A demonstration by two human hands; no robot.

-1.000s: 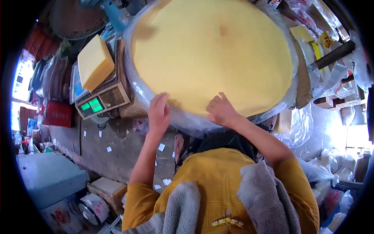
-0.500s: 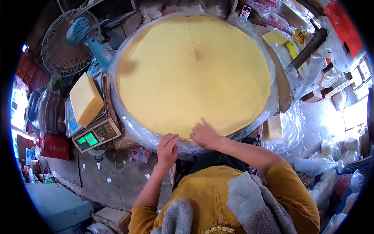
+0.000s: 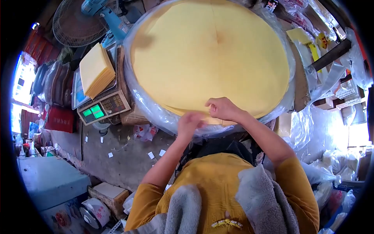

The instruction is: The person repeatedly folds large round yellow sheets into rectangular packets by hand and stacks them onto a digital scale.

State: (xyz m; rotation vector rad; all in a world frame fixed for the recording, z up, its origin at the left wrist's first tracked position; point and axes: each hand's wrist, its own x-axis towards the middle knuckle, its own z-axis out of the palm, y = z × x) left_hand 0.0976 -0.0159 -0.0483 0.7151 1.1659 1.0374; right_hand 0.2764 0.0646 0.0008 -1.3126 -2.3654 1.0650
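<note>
A large round stack of thin yellow sheets (image 3: pixel 210 74) lies on clear plastic wrap (image 3: pixel 146 103) before me. At its near edge my left hand (image 3: pixel 191 124) is smeared by motion, so its fingers are not clear. Just to its right, my right hand (image 3: pixel 223 109) is over the near edge with fingers curled in; what they hold, if anything, is too small to tell. The sheet's near edge looks slightly lifted or folded between the hands. A dark crease runs down from the far edge of the top sheet.
Left of the stack, a digital scale (image 3: pixel 104 104) bears a pile of square yellow sheets (image 3: pixel 97 70). Behind it stands a blue fan (image 3: pixel 113 23). Plastic bags and cardboard (image 3: pixel 298 74) crowd the right side. A pale blue box (image 3: pixel 50 177) is at the lower left.
My left hand has moved right along the near edge, closer to my right hand. The near edge of the top sheet has shifted. The camera view has also moved.
</note>
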